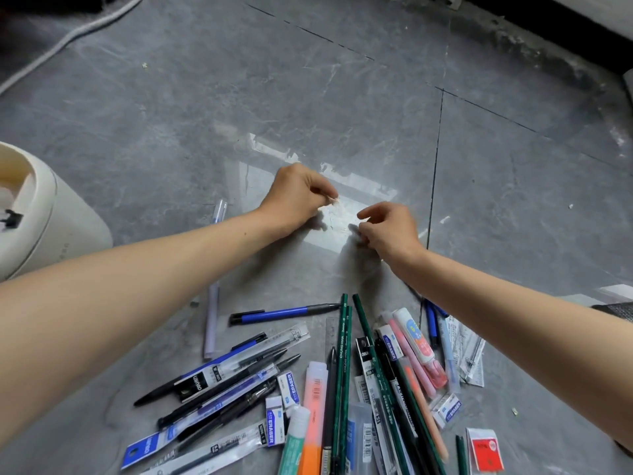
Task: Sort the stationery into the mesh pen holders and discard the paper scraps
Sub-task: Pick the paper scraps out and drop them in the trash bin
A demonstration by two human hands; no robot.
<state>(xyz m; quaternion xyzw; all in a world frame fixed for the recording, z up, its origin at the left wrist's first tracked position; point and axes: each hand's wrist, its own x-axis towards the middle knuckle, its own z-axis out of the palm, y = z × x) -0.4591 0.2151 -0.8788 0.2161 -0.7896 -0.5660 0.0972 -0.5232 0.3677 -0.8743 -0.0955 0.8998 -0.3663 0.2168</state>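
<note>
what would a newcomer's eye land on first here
Two bare arms reach over the grey floor, where the left hand pinches a small paper scrap and the right hand curls its fingers beside it; what it holds is too blurred to tell. Nearest the camera sprawls a heap of stationery: green pencils, erasers, a blue pen. A cream container stands at the left edge.

Grey marbled floor tiles (342, 80) under scattered pens (284, 313), green pencils (342, 354), erasers (289, 389), cream container (61, 228), paper scraps (144, 65).
</note>
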